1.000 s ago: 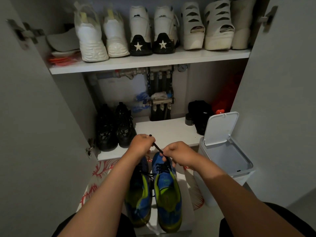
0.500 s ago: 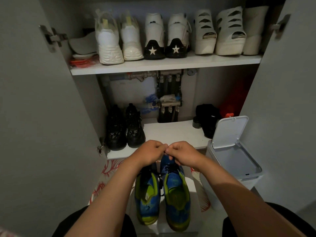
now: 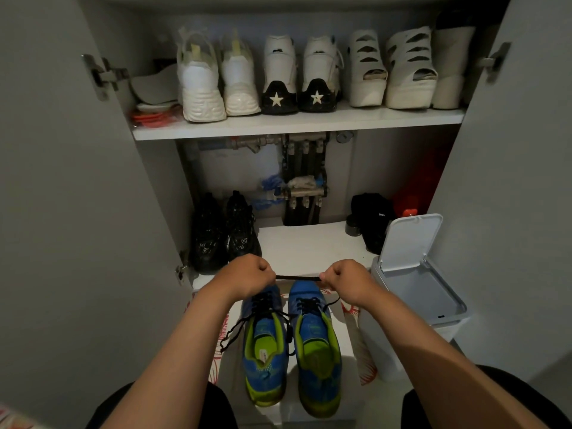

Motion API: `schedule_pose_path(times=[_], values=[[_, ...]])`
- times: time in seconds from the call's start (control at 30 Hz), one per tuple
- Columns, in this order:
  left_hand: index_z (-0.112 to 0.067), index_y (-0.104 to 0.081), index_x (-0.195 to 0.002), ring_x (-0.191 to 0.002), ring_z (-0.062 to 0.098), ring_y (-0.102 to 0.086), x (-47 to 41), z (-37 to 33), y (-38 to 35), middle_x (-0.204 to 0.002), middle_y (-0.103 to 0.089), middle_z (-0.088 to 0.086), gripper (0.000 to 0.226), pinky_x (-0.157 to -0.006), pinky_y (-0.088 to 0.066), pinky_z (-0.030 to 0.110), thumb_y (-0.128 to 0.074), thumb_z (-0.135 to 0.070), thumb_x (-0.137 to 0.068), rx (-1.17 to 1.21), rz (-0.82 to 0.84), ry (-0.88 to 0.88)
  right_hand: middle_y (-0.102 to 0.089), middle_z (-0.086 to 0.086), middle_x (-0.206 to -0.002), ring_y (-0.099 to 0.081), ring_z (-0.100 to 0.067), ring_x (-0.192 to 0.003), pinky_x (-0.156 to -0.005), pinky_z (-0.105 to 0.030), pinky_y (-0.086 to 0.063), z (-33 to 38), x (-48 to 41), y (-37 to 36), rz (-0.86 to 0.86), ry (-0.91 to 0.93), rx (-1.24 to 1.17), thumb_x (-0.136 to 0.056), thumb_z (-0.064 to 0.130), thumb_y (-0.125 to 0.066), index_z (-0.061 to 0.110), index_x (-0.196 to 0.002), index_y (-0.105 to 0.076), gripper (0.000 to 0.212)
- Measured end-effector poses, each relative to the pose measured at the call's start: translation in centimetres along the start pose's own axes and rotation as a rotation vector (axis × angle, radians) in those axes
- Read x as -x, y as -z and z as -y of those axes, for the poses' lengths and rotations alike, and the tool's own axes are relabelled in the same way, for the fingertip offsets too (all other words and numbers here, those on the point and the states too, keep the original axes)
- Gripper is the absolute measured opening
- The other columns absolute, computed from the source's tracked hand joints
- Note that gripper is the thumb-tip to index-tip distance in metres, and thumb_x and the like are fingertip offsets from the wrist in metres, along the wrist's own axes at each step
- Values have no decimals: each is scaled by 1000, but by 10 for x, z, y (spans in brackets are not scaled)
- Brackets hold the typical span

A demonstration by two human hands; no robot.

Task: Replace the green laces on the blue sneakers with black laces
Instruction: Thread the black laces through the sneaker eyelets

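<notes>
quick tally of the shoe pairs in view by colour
white pairs: 3
black pair: 1
blue pair: 1
total: 5
tall white item at far right unclear, not counted

two blue sneakers (image 3: 315, 360) with lime-green lining and heels stand side by side, toes pointing away. black laces (image 3: 308, 305) cross their eyelets. one black lace (image 3: 297, 278) runs taut and level above the toes, pinched between the left hand (image 3: 250, 275) and the right hand (image 3: 346, 281). loose ends trail beside the left shoe.
</notes>
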State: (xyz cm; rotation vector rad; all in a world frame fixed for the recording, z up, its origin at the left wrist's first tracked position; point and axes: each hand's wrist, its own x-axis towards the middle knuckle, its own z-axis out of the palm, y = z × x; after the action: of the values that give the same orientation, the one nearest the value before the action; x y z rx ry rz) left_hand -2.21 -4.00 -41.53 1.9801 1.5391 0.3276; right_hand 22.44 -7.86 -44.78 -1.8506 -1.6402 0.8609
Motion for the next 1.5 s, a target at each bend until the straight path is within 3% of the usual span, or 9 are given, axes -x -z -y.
schedule_pose_path(times=[0.27,0.4,0.6,0.87,0.93,1.03,1.2,1.3,1.5], values=[[-18,-68,-73,-65,14,-57,4,1,0,-66,-62,-6,22,-61,-43,26,-57,-35,-81,-92,13,39,-68,-8,-110,-64,-26,-93,-71,-27,-44,-8,6,3,-72,-165,502,-95,27,-55,14,-100,-67,18],[-28,-71,-73,-73,8,-65,5,-12,-17,-73,-69,-9,20,-70,-52,27,-60,-35,-88,-25,111,-78,-61,0,-135,-59,-16,-122,-103,-28,-47,5,6,-12,125,104,114,-91,9,-57,21,-131,-64,43],[-26,-72,-79,-77,7,-66,-1,-23,-27,-78,-71,-9,18,-73,-54,29,-62,-37,-88,-86,17,-156,-74,3,-71,-53,3,-49,-53,-14,-43,18,10,-16,246,156,-128,-92,22,-68,18,-75,-76,19],[-24,-71,-76,-76,7,-66,-4,-18,-24,-73,-71,-11,23,-77,-56,32,-61,-38,-91,-121,14,-89,-71,5,-80,-68,-18,-84,-77,-30,-55,0,4,3,88,39,255,-88,29,-69,29,-67,-71,21],[-26,-69,-66,-66,0,-63,-3,-22,-30,-65,-70,-15,29,-69,-52,28,-63,-42,-90,-143,44,-106,-72,4,-97,-66,-18,-97,-83,-29,-53,0,4,1,153,41,326,-85,28,-70,30,-92,-77,9],[-31,-69,-60,-52,-5,-55,-2,-33,-38,-56,-64,-21,33,-59,-41,24,-63,-46,-88,-221,50,-137,-68,3,-122,-63,-11,-110,-98,-30,-51,8,5,-10,267,95,100,-83,24,-73,23,-130,-65,48],[-33,-73,-64,-63,-3,-60,-1,-41,-41,-61,-67,-21,30,-60,-41,24,-61,-53,-82,-347,-60,-133,-72,4,-70,-55,3,-49,-51,-17,-46,9,0,-12,277,154,-77,-83,13,-72,21,-82,-78,10],[-31,-70,-56,-54,-3,-58,-1,-37,-42,-55,-64,-21,39,-54,-39,22,-63,-62,-78,-354,-62,-103,-74,4,-69,-55,-2,-48,-47,-18,-46,6,1,-10,299,122,-96,-84,12,-74,26,-74,-76,17],[-19,-68,-77,-61,8,-62,-2,-29,-44,-73,-73,-10,28,-70,-52,31,-55,-32,-98,-8,164,-130,-76,-1,-74,-60,-15,-59,-46,-22,-47,5,1,-9,288,70,-153,-87,12,-72,22,-87,-76,11]])
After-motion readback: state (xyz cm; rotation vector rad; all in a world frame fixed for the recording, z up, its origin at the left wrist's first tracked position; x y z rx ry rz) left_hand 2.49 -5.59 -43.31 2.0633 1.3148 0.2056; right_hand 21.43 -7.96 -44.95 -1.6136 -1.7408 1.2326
